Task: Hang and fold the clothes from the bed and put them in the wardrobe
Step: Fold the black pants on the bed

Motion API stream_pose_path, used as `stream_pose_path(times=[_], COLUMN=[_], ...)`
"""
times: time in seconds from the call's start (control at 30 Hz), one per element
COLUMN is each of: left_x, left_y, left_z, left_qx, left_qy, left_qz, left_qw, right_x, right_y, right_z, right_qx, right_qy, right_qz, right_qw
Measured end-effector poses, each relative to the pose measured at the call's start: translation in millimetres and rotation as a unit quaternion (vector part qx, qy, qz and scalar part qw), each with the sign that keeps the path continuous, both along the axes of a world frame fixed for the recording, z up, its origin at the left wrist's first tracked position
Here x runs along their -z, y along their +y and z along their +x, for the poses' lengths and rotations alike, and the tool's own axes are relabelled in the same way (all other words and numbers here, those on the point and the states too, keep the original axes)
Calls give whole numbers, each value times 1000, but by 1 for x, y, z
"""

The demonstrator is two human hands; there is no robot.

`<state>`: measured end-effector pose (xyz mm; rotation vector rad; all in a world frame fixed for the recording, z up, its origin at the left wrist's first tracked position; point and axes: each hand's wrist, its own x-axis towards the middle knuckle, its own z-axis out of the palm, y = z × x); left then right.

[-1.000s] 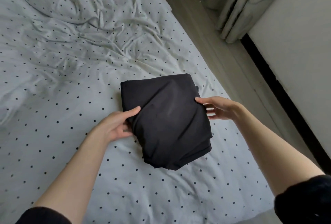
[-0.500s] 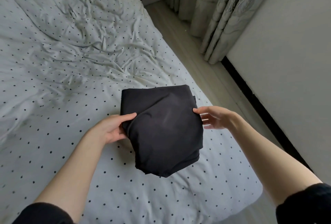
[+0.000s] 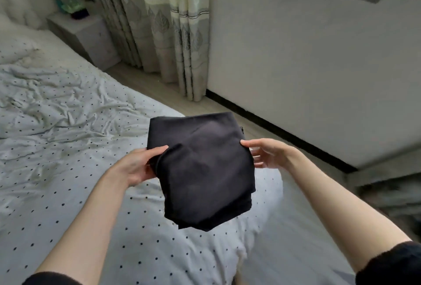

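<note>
Bed point(image 3: 57, 148): occupied the left and lower part of the view; covered by a rumpled white sheet with small black dots.

Nightstand point(image 3: 86, 41): pale, stood at the far side of the bed, just beside the curtain; small green and dark items on its top, too blurred to identify.

Left hand point(image 3: 134, 166): bare forearm, dark sleeve at the frame's bottom edge. Thumb lay on top of the garment's left edge, fingers curled beneath it, gripping the cloth.

Folded black garment point(image 3: 200, 168): compact, roughly square bundle of several layers, held between both hands above the near corner of the bed, clear of the sheet. Type of garment could not be told.

Curtain point(image 3: 164, 29): cream with grey leaf pattern and stripes, hung to the wood-look floor point(image 3: 141, 84).

Right hand point(image 3: 266, 153): thumb on top of the garment's right edge, fingers spread underneath, pinching the bundle.

Wall point(image 3: 307, 68): white, with a black skirting strip along its base; a window edge showed at upper right.
</note>
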<state>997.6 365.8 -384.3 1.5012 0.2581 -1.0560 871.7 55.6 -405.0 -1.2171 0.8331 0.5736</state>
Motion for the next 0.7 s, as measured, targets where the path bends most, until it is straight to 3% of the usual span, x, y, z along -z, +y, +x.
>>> stream_pose_path(times=[0.3,0.47,0.7], left_x=[-49,-61,-74], left_y=[-126,-203,-266], left_z=[-110,-227,-379], left_qx=[250,426,574], left_qy=[-43,-20,11], left_qz=[-41,-79,-108], left_qw=[966,901,812], right_x=[-53,-74,-100], right_y=[-8,8,57], right_z=[-258,-416,-580], right_qx=[274,446,592], right_qy=[0,2,8], right_qz=[-27,-40,-62], right_qw=[961,894,803])
